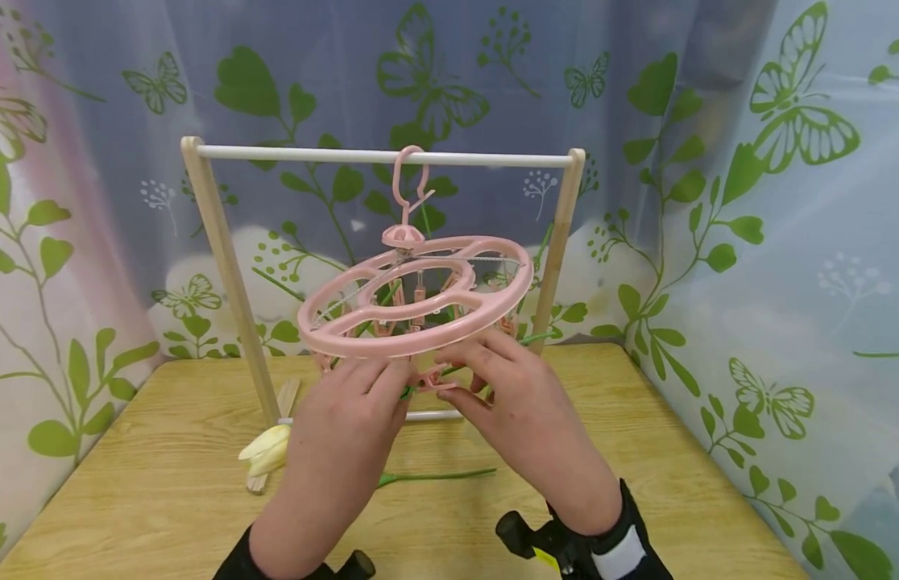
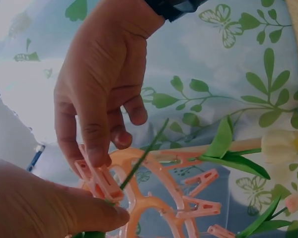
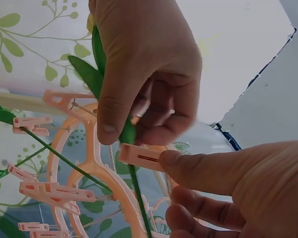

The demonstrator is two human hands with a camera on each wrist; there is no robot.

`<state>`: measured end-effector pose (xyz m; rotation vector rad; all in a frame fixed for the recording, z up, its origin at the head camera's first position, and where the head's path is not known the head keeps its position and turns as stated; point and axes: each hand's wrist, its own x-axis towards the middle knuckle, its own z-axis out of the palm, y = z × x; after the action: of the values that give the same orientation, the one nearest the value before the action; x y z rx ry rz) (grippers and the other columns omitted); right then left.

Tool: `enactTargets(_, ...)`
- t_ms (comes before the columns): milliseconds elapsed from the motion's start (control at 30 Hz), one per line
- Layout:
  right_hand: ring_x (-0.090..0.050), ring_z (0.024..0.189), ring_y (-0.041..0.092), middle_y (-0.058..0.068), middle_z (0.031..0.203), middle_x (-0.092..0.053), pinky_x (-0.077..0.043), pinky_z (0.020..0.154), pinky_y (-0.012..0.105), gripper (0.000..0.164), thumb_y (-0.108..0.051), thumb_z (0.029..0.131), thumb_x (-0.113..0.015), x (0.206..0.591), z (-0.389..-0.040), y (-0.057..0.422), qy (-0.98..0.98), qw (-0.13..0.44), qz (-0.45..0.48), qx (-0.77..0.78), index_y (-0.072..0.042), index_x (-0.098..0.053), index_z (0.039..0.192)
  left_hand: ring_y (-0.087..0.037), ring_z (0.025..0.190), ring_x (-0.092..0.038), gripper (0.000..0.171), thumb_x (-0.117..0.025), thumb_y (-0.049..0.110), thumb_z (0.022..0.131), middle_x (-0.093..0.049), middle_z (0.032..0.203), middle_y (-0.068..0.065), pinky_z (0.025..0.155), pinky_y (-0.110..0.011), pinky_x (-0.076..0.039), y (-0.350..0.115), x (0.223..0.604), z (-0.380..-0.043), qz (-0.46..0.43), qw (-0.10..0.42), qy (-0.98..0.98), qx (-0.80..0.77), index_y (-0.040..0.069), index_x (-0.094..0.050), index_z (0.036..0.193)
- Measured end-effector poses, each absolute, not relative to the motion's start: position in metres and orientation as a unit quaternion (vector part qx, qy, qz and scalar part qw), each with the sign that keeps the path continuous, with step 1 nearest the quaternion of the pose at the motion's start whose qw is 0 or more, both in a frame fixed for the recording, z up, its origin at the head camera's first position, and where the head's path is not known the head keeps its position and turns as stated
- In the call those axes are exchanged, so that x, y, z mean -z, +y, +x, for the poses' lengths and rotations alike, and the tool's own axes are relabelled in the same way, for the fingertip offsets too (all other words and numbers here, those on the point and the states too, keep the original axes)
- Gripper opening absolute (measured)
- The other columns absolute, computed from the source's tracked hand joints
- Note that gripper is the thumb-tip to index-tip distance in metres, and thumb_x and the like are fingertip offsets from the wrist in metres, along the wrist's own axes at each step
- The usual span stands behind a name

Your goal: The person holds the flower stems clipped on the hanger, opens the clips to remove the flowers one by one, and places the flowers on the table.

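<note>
A pink round clip hanger (image 1: 413, 346) hangs tilted above the table. Under its near rim, my left hand (image 1: 344, 427) pinches an artificial flower by its green stem (image 3: 137, 196), close to the leaves (image 3: 87, 77). With thumb and fingers, my right hand (image 1: 525, 407) pinches a pink clothespin (image 3: 141, 156), whose jaws lie across that stem. In the left wrist view, the stem's thin end sticks up past the clothespin (image 2: 105, 182). A pale yellow tulip head (image 1: 267, 449) shows beside my left forearm; which stem it belongs to is hidden.
A wooden stand with a white top rod (image 1: 312, 153) carries the hanger. Other clothespins (image 2: 203, 207) on it hold flowers, including a white tulip (image 2: 280, 146) and a pink one (image 2: 295, 202). A green stem (image 1: 449, 474) lies on the wooden table (image 1: 638, 467). Patterned curtains surround it.
</note>
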<state>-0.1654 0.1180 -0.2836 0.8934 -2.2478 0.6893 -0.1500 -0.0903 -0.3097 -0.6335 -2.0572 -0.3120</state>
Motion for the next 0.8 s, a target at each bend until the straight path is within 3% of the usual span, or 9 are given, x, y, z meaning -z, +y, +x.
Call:
enactTargets(67,-0.066,0.081,0.010,-0.002,0.118,-0.073,-0.057,0.072,0.025,0.038,-0.016,0.088,-0.093,0.284,-0.166,0.118,-0.851,0.301,0.340,-0.264,-0.021,-0.081,0.124,-0.023,0.090,-0.074,0.037,-0.100,0.005,0.077,-0.077,0.096,0.000,0.075,-0.036,-0.061,-0.093,0.310,-0.151,-0.246,0.458,-0.844,0.128,0.012,-0.074,0.101)
enactTargets(300,-0.073,0.092,0.014,0.001,0.127,-0.074,-0.062,0.078,0.026,0.040,-0.014,0.088,-0.092,0.288,-0.170,0.117,-0.841,0.314,0.361,-0.254,-0.016,-0.082,0.127,-0.022,0.091,-0.075,0.027,-0.098,0.016,0.082,-0.082,0.099,0.001,0.078,-0.036,-0.063,-0.099,0.309,-0.156,-0.240,0.432,-0.860,0.124,0.016,-0.079,0.100)
enactTargets(600,-0.078,0.113,0.020,0.005,0.131,-0.075,-0.065,0.089,0.029,0.040,-0.011,0.087,-0.094,0.291,-0.175,0.115,-0.820,0.355,0.392,-0.218,-0.012,-0.082,0.124,-0.021,0.098,-0.076,0.033,-0.098,0.011,0.081,-0.081,0.102,0.002,0.085,-0.037,-0.063,-0.101,0.309,-0.160,-0.239,0.398,-0.874,0.142,0.015,-0.078,0.106)
enactTargets(800,-0.080,0.109,0.018,0.005,0.130,-0.077,-0.066,0.086,0.028,0.040,-0.013,0.087,-0.094,0.292,-0.175,0.112,-0.807,0.376,0.414,-0.190,-0.011,-0.081,0.125,-0.021,0.095,-0.075,0.029,-0.098,0.013,0.081,-0.082,0.099,0.001,0.080,-0.037,-0.063,-0.103,0.311,-0.161,-0.230,0.398,-0.877,0.139,0.016,-0.078,0.102)
